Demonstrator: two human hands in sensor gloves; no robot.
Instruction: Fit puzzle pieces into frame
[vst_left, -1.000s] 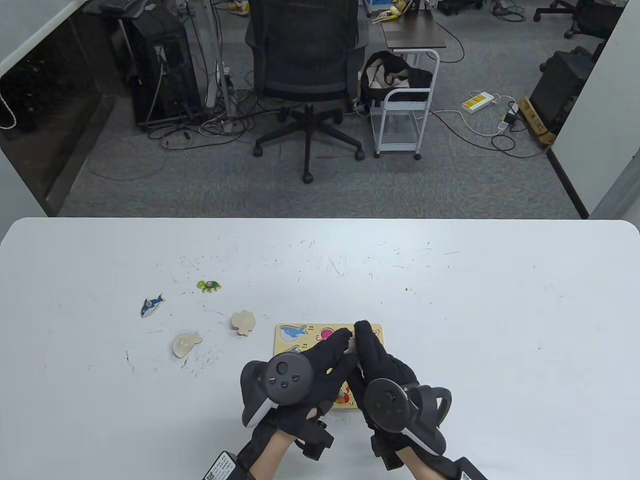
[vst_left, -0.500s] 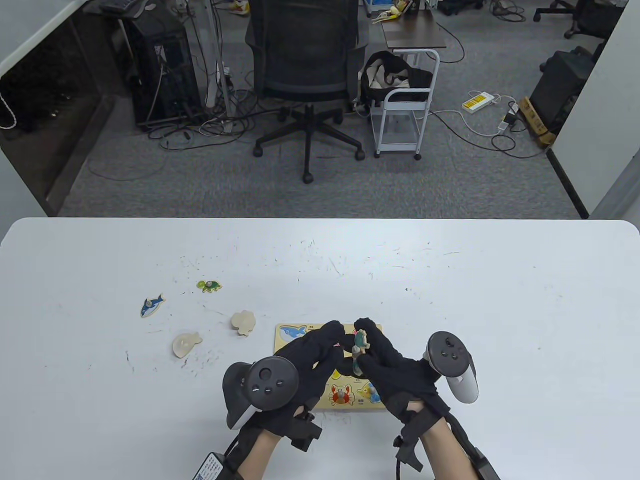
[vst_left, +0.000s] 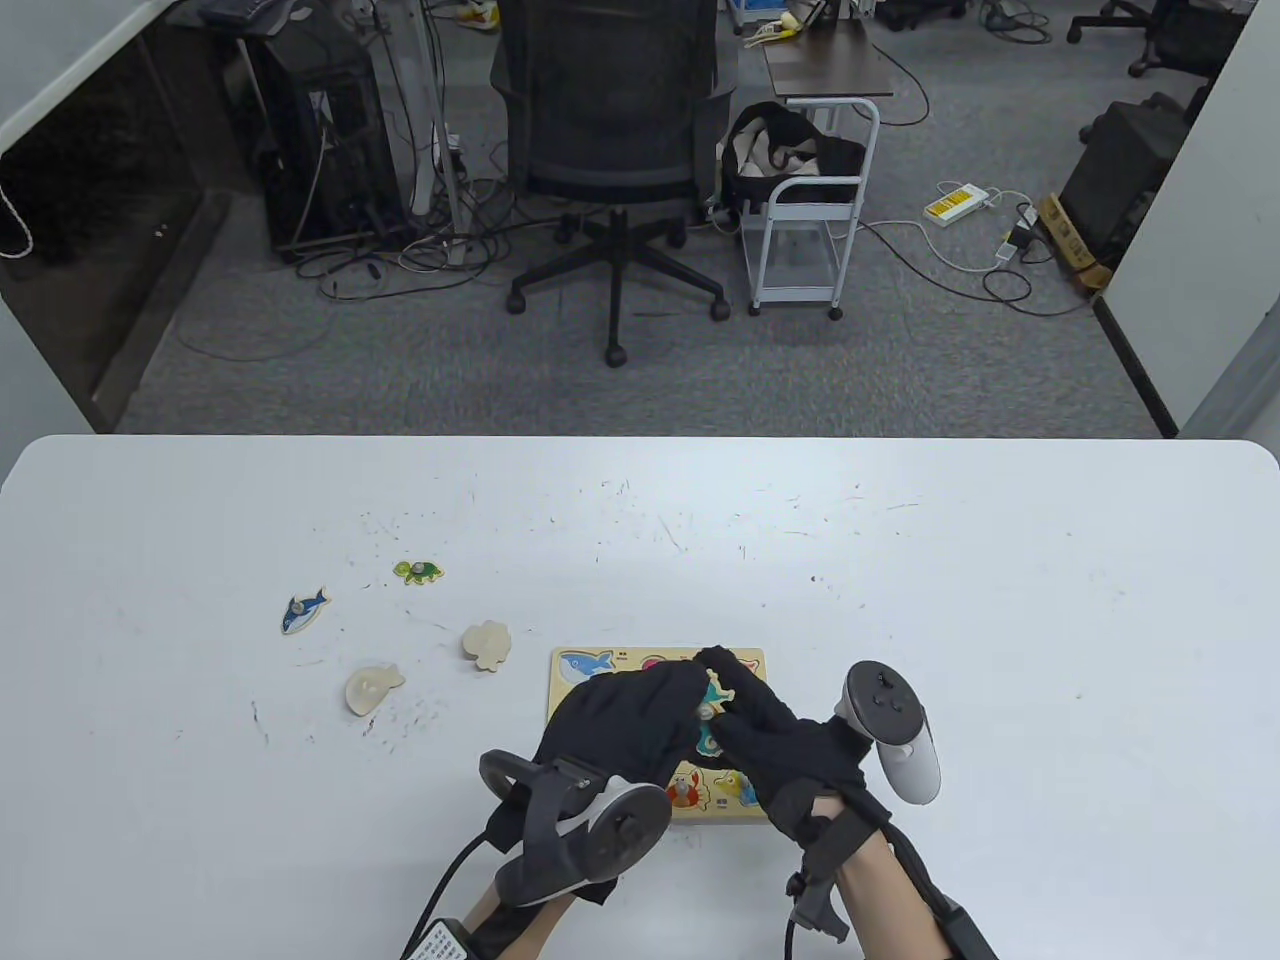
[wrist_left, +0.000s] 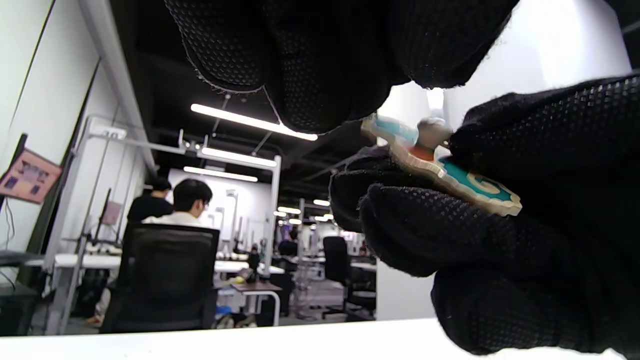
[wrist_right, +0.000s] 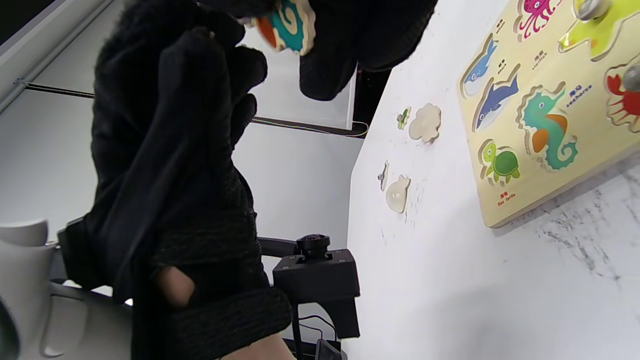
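Nearest, both hands meet above the frame (vst_left: 565, 700). The right hand (vst_left: 790, 745) has its fingers (wrist_left: 525, 140) closed in a pinch on the seahorse (wrist_left: 440, 167), face up, by its edge and around its small knob. The left hand (vst_left: 620, 720) has fingers curled, their tips touching the piece's other end, probably steadying or turning it so that it matches its slot (wrist_right: 547, 130), which is still empty. Farther off, at ten o'clock of the frame, two blank-side-up pieces (vst_left: 487, 643) lie near it, then a shark (vst_left: 303, 610) and turtle (vst_left: 417, 571), left loose for later turns.
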